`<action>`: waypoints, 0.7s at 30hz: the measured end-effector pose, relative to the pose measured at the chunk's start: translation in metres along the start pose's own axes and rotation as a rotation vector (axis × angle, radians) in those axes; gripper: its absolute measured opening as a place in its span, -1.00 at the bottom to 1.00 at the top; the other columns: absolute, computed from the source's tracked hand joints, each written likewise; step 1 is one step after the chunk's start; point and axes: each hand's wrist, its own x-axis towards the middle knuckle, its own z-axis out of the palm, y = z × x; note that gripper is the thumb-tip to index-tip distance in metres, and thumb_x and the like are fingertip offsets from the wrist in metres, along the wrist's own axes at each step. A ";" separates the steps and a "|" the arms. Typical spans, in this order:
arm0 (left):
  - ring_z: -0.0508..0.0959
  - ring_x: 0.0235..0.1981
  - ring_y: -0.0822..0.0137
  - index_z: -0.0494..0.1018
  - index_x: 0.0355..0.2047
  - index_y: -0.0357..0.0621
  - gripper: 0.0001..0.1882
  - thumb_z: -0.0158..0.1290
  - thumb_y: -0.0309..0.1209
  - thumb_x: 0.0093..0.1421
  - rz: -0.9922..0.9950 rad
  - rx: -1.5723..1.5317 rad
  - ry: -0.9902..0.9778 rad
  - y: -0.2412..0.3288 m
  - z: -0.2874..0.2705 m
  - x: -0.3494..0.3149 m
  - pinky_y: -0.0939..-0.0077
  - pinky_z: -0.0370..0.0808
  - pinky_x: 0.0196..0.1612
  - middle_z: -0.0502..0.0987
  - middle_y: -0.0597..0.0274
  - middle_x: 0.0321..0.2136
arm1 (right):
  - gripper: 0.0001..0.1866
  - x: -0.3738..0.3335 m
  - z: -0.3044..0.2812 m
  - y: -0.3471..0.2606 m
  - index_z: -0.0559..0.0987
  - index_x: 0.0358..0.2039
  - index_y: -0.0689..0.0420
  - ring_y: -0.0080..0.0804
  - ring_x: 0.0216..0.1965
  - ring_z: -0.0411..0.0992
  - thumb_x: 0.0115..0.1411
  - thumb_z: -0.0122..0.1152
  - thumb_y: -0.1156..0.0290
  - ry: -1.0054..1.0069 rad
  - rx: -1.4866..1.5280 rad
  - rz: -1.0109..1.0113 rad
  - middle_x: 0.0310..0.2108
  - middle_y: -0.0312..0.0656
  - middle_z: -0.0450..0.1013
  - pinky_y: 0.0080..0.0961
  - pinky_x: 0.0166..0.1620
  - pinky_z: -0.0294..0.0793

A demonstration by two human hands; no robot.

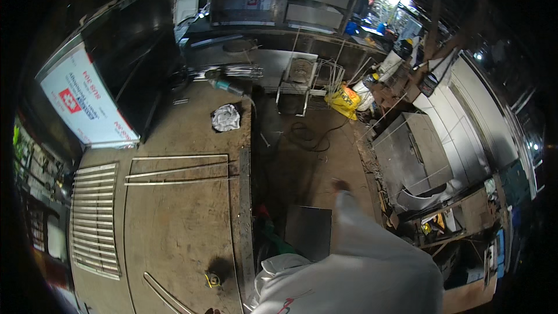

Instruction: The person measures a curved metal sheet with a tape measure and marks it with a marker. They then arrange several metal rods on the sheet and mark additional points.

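My right hand (341,185) reaches forward over the floor at the end of a pale grey sleeve (354,221). It is dark and smeared, so its fingers cannot be made out, and nothing shows clearly in it. Below the hand, a flat dark panel (308,232) lies beside my body. My left hand is not plainly visible. To my left, a tape measure (213,279) with yellow on it rests on the worktable (180,227). Farther up that table lies a thin metal frame (177,157), with a slatted metal grille (95,221) to its left.
On the table's far part are a crumpled cloth (225,117) and a teal power tool (225,84). A large box-shaped cabinet (93,99) stands far left. A dark cable (308,142) coils on the floor, near a yellow bag (344,103). Steel cabinets (410,151) line the right.
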 end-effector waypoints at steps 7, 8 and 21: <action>0.39 0.12 -0.20 0.31 0.21 -0.30 0.19 0.21 0.48 -0.15 0.470 0.470 0.449 0.015 0.037 0.034 -0.15 0.35 0.19 0.42 -0.16 0.08 | -0.56 -0.164 -0.168 0.139 0.65 -0.19 0.17 -0.21 -0.25 0.57 0.31 0.11 0.01 -0.155 -0.321 0.706 -0.34 -0.09 0.60 -0.25 -0.18 0.53; 0.40 0.12 -0.18 0.30 0.23 -0.28 0.16 0.19 0.45 -0.12 0.477 0.450 0.416 0.033 0.054 0.052 -0.13 0.35 0.19 0.42 -0.16 0.09 | -0.54 -0.184 -0.155 0.144 0.65 -0.20 0.17 -0.19 -0.24 0.57 0.32 0.09 0.00 -0.229 -0.296 0.729 -0.33 -0.07 0.60 -0.24 -0.18 0.53; 0.48 0.10 0.05 0.15 0.38 -0.02 -0.25 -0.03 -0.01 0.24 0.128 0.659 0.081 0.235 0.149 0.163 0.18 0.44 0.14 0.35 -0.14 0.23 | -0.35 0.020 0.201 -0.037 0.64 -0.20 0.26 0.05 -0.14 0.57 0.38 -0.14 -0.13 -0.617 -0.186 -0.419 -0.23 0.18 0.59 -0.06 -0.11 0.51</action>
